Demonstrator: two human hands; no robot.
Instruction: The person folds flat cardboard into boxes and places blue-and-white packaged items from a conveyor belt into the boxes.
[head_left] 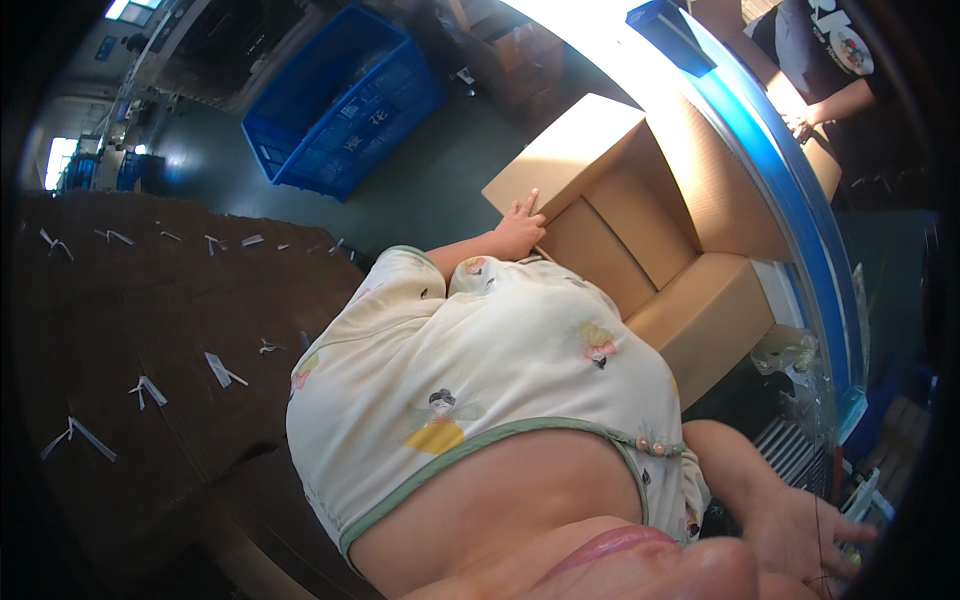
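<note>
My left hand (520,228) reaches away from my body to an open brown cardboard box (690,310). Its fingers are stretched and apart, and they lie on the near edge of a raised flap (565,155). Inside, the bottom panels of the box show, with a seam between them. My right hand (800,535) is low at the right, palm partly turned up and fingers spread, with nothing visible in it. Thin dark strands cross its fingers. Close by the fingertips is a small greenish thing, too blurred to name.
A blue plastic crate (340,120) stands on the floor beyond the box. Brown sheeting with white ties (150,300) spreads at the left. A blue-edged bench (790,150) curves along the right. Across it, another person's hand (803,122) is near some cardboard. Clear plastic (790,355) hangs beside the box.
</note>
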